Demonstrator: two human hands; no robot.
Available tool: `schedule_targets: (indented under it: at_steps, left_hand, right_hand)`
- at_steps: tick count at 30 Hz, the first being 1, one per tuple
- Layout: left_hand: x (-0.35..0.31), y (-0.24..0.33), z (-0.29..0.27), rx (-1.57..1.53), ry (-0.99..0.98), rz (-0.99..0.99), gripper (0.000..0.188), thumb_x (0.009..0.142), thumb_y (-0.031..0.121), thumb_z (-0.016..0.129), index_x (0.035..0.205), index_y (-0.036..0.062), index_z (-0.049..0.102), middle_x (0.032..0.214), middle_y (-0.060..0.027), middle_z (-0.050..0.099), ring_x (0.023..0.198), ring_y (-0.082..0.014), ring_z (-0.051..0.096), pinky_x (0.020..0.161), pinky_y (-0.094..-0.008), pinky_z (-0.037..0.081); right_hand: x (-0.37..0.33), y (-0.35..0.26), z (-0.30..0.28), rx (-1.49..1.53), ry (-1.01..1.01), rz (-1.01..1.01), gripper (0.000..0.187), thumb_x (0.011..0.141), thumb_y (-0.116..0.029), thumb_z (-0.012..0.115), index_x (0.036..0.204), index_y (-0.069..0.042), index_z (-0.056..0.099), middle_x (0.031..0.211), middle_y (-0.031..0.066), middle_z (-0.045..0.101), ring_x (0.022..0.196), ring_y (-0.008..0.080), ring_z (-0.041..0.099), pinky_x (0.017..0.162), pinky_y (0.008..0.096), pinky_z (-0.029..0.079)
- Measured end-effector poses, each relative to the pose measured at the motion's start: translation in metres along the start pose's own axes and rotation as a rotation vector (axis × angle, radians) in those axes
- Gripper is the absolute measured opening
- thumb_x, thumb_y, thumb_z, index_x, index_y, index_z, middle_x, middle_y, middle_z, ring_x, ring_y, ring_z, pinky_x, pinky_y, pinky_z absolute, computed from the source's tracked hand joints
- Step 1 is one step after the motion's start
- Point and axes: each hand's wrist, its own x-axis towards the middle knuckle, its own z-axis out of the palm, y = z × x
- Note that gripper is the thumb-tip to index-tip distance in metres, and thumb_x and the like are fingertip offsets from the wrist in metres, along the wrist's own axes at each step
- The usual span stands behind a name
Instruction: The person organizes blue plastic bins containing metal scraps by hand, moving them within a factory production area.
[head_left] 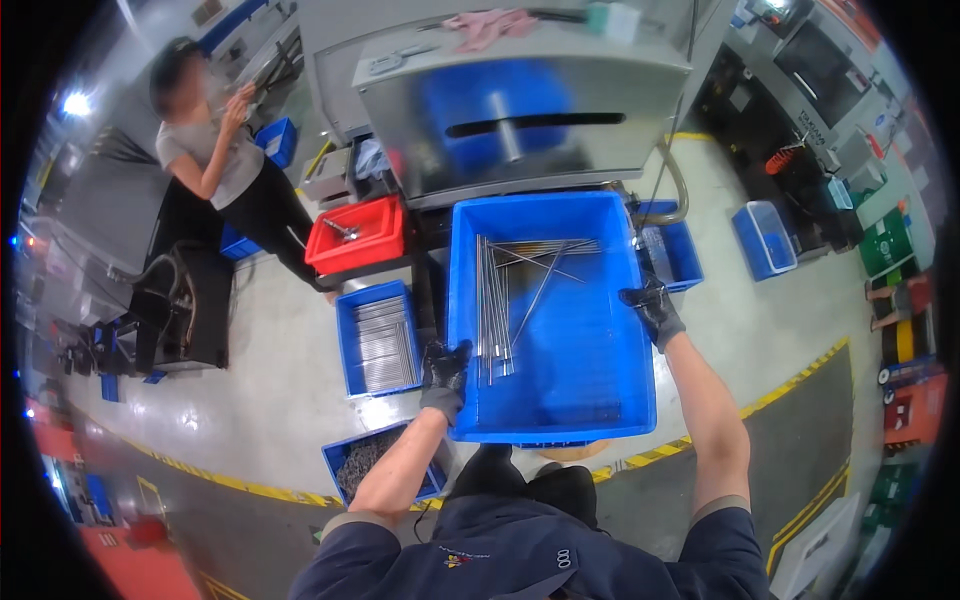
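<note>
A large blue plastic bin (560,385) is in front of my body, between my two hands. Long thin metal rods (487,300) lie in it, several lined up along the left wall, others crossing at odd angles toward the far end. My left hand (446,378), in a black glove, grips the bin's left side near the front corner. On the opposite side, my right hand (655,311), also gloved, holds the right rim farther back, with the thumb at the edge. The fingers under the rim are partly hidden.
A grey metal machine (600,150) stands beyond the bin. To the left are a red bin (357,250), a blue crate of stacked rods (380,345) and a crate of dark shavings (365,465). A person (215,140) stands far left. A blue container (764,240) sits right.
</note>
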Motion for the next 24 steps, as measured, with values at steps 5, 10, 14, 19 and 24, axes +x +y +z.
schedule_targets:
  at_steps: [5,10,14,19,24]
  left_hand:
    - [0.018,0.027,0.03,-0.215,-0.024,-0.018,0.043,0.077,0.031,0.062,0.1,-0.0045,0.057,0.09,-0.024,0.06,0.086,-0.0342,0.058,0.075,-0.0413,0.044]
    - [0.029,0.039,0.076,0.097,0.053,0.093,0.057,0.078,0.041,0.059,0.108,-0.0072,0.052,0.103,-0.0288,0.055,0.098,-0.0415,0.052,0.084,-0.0428,0.04]
    - [0.036,0.067,0.076,-0.021,-0.061,-0.224,0.069,0.078,0.043,0.059,0.12,-0.0093,0.042,0.118,-0.03,0.046,0.111,-0.0398,0.045,0.094,-0.0405,0.035]
    - [0.054,0.066,0.096,0.094,-0.015,-0.189,0.061,0.076,0.034,0.063,0.117,-0.0068,0.044,0.109,-0.0264,0.053,0.101,-0.0386,0.051,0.087,-0.0407,0.04]
    - [0.053,0.076,0.086,0.089,-0.002,-0.127,0.052,0.077,0.032,0.061,0.113,-0.0031,0.051,0.101,-0.0221,0.06,0.089,-0.0381,0.057,0.082,-0.0413,0.044]
  right_hand:
    - [0.068,0.011,-0.031,-0.268,-0.01,-0.149,0.068,0.068,-0.006,0.068,0.128,-0.001,0.037,0.119,0.0135,0.051,0.105,0.0251,0.049,0.092,0.0341,0.04]
    - [0.116,0.039,-0.063,-0.369,0.051,-0.163,0.058,0.069,-0.008,0.069,0.121,-0.001,0.045,0.109,0.0132,0.057,0.097,0.0246,0.055,0.086,0.0354,0.044]
    - [0.127,0.038,-0.072,-0.423,-0.038,-0.059,0.05,0.074,-0.024,0.067,0.116,-0.002,0.051,0.111,0.0149,0.056,0.1,0.0278,0.054,0.087,0.0345,0.043]
    - [0.158,0.075,-0.11,-1.08,0.121,-0.218,0.067,0.08,-0.051,0.052,0.131,-0.01,0.036,0.13,0.0189,0.042,0.113,0.0318,0.048,0.095,0.0364,0.037]
    - [0.127,-0.007,-0.061,-0.996,-0.014,0.088,0.07,0.077,-0.053,0.053,0.131,-0.012,0.036,0.13,0.0188,0.042,0.115,0.0333,0.046,0.096,0.0375,0.036]
